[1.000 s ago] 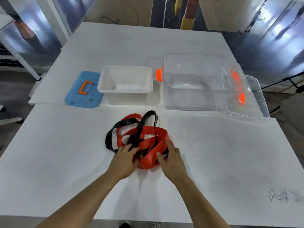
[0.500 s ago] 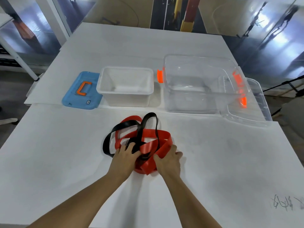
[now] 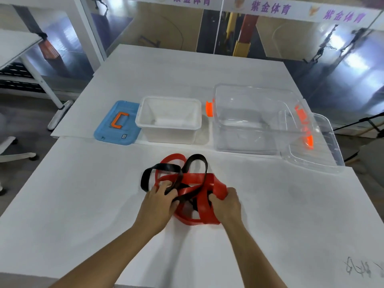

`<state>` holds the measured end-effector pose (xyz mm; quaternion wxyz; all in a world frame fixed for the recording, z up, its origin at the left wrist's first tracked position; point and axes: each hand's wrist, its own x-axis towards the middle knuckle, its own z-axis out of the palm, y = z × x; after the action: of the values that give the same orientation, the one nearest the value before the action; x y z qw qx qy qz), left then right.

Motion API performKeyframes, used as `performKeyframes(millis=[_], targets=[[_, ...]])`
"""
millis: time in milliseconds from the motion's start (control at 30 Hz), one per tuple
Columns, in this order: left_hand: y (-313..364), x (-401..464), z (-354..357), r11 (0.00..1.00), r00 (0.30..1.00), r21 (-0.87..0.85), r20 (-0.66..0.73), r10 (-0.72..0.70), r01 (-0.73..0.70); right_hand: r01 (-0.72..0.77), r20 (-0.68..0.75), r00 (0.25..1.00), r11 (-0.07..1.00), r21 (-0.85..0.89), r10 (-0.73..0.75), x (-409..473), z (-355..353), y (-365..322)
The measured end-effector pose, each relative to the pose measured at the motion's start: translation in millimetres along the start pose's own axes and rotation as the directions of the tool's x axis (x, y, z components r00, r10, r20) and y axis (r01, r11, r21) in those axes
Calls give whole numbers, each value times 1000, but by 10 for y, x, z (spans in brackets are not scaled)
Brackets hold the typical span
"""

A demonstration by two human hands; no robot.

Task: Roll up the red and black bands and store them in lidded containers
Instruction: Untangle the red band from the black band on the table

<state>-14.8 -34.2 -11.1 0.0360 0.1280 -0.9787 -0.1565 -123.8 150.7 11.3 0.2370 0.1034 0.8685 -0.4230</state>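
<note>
A red band and a black band lie tangled together on the white table in front of me. My left hand grips the tangle at its left side, fingers curled over black and red strands. On the right side my right hand holds a wide red strand. Behind them stand a white tub and a larger clear tub, both without lids on.
A blue lid with an orange handle lies flat left of the white tub. A clear lid leans against the clear tub's right side. Pen scribbles mark the table near its front right. A chair base stands at the far left.
Both hands have closed on the tangle and bunched it up slightly; the right hand's fingers have curled round the red band. The view has tilted upward.
</note>
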Motion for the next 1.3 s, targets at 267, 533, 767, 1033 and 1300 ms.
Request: performKeyframes(millis=[267, 533, 767, 1033, 1300], targets=[[178, -240, -610, 973, 998, -220, 19, -62, 65, 78, -1, 997, 997, 8, -78, -404, -632, -22], [224, -424, -1038, 931, 967, -295, -73, -246, 214, 222, -187, 959, 974, 30, -213, -558, -1152, -367], [47, -809, -829, 828, 858, -228, 84, -507, 512, 266, -342, 906, 964, -1, -251, -508, -1470, -551], [-335, -1361, -216, 729, 741, -169, 280, -610, 664, 76, -237, 962, 966, -245, -136, -155, -1587, -347], [-320, -1020, -47, 866, 850, 69, 166, -500, 495, -14, -109, 993, 859, -511, -49, 122, -1106, 149]])
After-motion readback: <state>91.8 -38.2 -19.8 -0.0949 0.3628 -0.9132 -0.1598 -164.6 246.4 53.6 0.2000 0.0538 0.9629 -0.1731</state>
